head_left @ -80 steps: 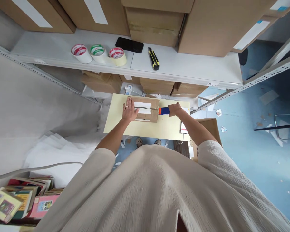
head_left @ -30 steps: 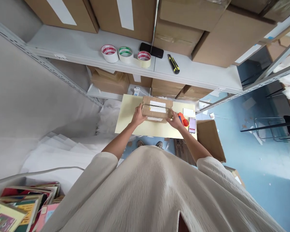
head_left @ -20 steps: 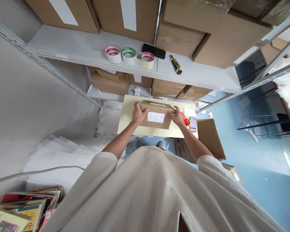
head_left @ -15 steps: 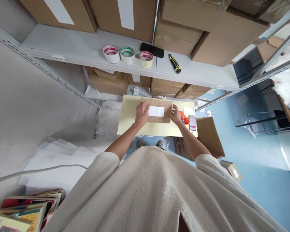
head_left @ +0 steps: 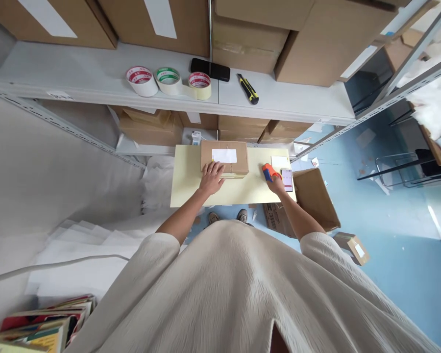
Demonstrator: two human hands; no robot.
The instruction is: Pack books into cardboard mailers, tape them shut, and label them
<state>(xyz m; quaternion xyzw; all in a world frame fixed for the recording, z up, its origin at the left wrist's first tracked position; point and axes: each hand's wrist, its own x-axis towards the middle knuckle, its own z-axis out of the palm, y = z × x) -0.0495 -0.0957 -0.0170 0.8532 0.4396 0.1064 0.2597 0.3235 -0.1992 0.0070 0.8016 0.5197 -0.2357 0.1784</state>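
A small brown cardboard box (head_left: 225,158) with a white label lies flat on a pale yellow table (head_left: 191,184). My left hand (head_left: 211,177) rests open on the box's near left corner, fingers spread. My right hand (head_left: 275,184) is closed around the orange and blue tape dispenser (head_left: 268,172) at the table's right side, a little apart from the box. A phone (head_left: 287,179) with a lit screen lies just right of that hand.
A white shelf (head_left: 279,100) above holds three tape rolls (head_left: 168,81), a black phone (head_left: 210,69) and a yellow-black utility knife (head_left: 247,89), under big cartons. An open carton (head_left: 316,198) stands right of the table. White foam sheets (head_left: 81,245) and books (head_left: 36,331) lie at left.
The box was lifted in both hands, flipped over and set down label up. My right hand then left the box and took hold of the tape dispenser; my left hand stays on the box.
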